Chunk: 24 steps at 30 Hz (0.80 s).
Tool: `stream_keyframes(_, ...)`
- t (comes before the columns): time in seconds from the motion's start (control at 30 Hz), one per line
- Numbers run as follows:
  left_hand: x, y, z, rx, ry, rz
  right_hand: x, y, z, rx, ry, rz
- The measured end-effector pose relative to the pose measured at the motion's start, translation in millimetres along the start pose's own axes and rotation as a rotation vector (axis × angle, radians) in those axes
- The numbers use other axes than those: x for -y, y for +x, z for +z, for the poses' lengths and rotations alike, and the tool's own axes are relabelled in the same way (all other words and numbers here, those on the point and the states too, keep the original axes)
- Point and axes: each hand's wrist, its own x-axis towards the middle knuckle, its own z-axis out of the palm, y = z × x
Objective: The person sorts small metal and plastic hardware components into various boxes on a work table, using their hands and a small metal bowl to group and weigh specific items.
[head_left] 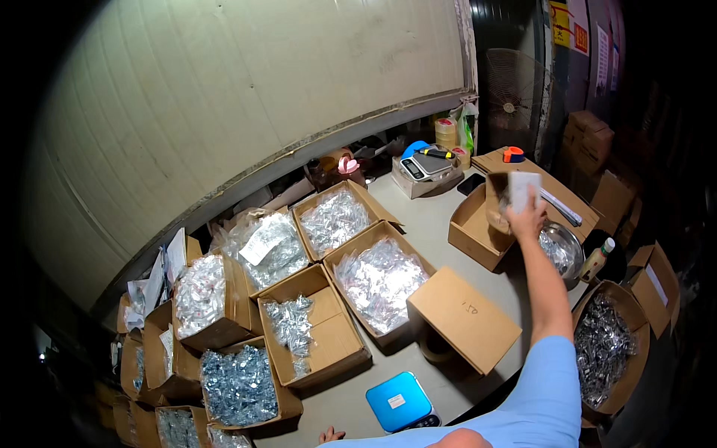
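My right hand [528,218] is reaching out over the far right of the table, its fingers closed on a white rectangular packet [524,191]. Blur hides what kind of packet it is. Below and left of it stands an open cardboard box [473,228], with a brown rounded thing [496,207] at its inner right side. Close to my right wrist is a metal bowl [569,252] with shiny small parts. My left hand [331,435] shows only its fingertips at the lower edge. They lie apart on the grey table [321,407], left of a blue-topped scale [399,402].
Open boxes [317,328] of bagged metal parts crowd the left. A closed cardboard box [464,319] sits near my right arm. Farther back are a second scale [426,166], tape rolls [446,133], a phone [471,184] and a tape measure [513,154]. Another parts box [635,358] stands right.
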Motion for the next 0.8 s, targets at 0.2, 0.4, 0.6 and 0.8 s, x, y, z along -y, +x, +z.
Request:
stream_keyframes(0.2,-15.8,-1.8,-16.1,0.005,-0.106,-0.009,-23.8,-16.9,23.4,0.22,-0.274,-0.834)
stream_keyframes(0.4,-40.6,-35.3,-64.8,0.059,-0.32,0.116,-9.4,-0.4,-10.0,-0.183,-0.019,-0.607)
stream_keyframes(0.6,-163.7,-33.4,-210.2,-0.369,-0.47,0.764,34.9,-17.5,-121.4,0.349,1.419,0.29)
stream_keyframes(0.8,-252.7,-50.6,-281.1,0.148,-1.566,0.959,87.7,-82.6,-208.7,1.087,1.432,0.047)
